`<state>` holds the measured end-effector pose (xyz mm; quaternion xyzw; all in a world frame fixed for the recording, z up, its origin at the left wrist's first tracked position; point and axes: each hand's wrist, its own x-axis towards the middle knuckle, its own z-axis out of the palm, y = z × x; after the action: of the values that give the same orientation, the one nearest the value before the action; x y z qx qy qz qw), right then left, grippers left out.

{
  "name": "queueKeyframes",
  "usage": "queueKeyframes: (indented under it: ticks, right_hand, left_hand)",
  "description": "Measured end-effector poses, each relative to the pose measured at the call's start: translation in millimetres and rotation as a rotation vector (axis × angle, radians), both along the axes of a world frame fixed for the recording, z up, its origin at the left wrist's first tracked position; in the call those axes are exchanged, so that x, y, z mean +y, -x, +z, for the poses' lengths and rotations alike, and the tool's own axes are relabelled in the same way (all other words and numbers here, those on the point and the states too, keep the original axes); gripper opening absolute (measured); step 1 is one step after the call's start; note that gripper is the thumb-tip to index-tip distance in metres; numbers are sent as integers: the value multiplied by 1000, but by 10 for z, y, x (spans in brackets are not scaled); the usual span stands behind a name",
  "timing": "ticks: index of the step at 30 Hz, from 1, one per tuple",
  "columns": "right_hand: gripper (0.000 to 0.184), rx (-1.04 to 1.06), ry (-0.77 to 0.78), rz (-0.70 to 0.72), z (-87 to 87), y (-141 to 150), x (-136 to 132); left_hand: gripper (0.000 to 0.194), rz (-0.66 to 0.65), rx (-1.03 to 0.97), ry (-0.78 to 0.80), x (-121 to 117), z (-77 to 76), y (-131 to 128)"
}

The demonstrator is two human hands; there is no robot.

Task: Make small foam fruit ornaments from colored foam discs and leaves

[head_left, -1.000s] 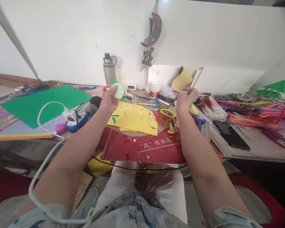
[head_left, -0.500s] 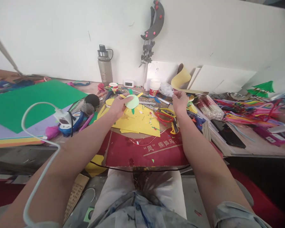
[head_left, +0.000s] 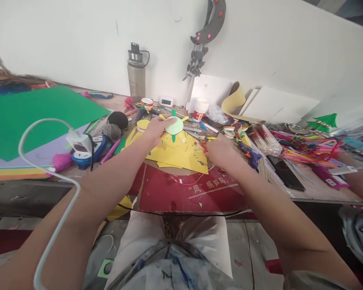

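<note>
My left hand (head_left: pixel 153 131) is closed on a pale green round paper piece (head_left: pixel 174 125) with small green and yellow bits sticking out of its edge. It holds the piece just above the yellow foam sheets (head_left: pixel 181 155) on the table. My right hand (head_left: pixel 219 152) rests low at the right edge of those sheets, knuckles up and fingers curled under. What they hold, if anything, is hidden. A blue glue gun (head_left: pixel 250 154) lies just right of that hand.
A red printed card (head_left: pixel 187 189) lies at the table's front edge. A big green sheet (head_left: pixel 33 117), a tape dispenser (head_left: pixel 89 147) and a white cable (head_left: pixel 48 161) are left. Bottle (head_left: pixel 136 74) and paper cup (head_left: pixel 200 109) stand behind. Phone (head_left: pixel 286 173), pipe cleaners (head_left: pixel 314 149) and another person's arm (head_left: pixel 361 183) are right.
My left hand brought the green piece down from beside the bottle to just above the yellow sheets. My right hand moved from the far clutter back and down to the sheets' right edge, covering the scissors.
</note>
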<state>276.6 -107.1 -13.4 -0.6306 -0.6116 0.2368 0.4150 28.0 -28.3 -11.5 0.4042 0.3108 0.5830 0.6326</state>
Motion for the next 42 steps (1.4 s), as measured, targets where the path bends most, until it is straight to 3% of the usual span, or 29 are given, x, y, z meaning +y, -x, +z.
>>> queueKeyframes:
  ticks: [3, 6, 10, 13, 16, 19, 21, 24, 30, 34, 42]
  right_hand:
    - [51, -179, -46, -21, -154, 61, -131]
    - [47, -273, -28, -14, -141, 73, -206]
    - [44, -467, 34, 43, 96, 0, -258]
    - [36, -572, -76, 42, 348, -40, -295]
    - [25, -296, -300, 22, 548, 54, -329]
    - [20, 102, -585, 46, 612, 288, -309]
    - [19, 230, -685, 103, 568, 451, -247]
    - [18, 264, -722, 150, 402, 585, -110]
    - [17, 255, -685, 218, 32, 477, 41]
    - [14, 135, -712, 240, -25, 438, 63]
    - [13, 79, -771, 164, -40, 481, 104]
  left_hand:
    - [32, -25, 23, -8, -27, -8, -16]
    - [28, -39, 24, -9, -61, 5, -17]
    - [34, -71, 28, -21, -100, 25, -11]
    - [40, -79, 40, -14, -122, 17, -13]
    - [42, -79, 52, -9, -155, -5, -32]
    - [42, -101, 69, -6, -217, -9, -73]
    - [42, -117, 81, 2, -272, 3, -112]
    - [40, -136, 119, -1, -348, 15, -169]
    - [43, -161, 199, -30, -374, -95, -212]
    - [46, -139, 248, -100, -365, -132, -228]
    - [39, -181, 252, -243, -343, 11, -355]
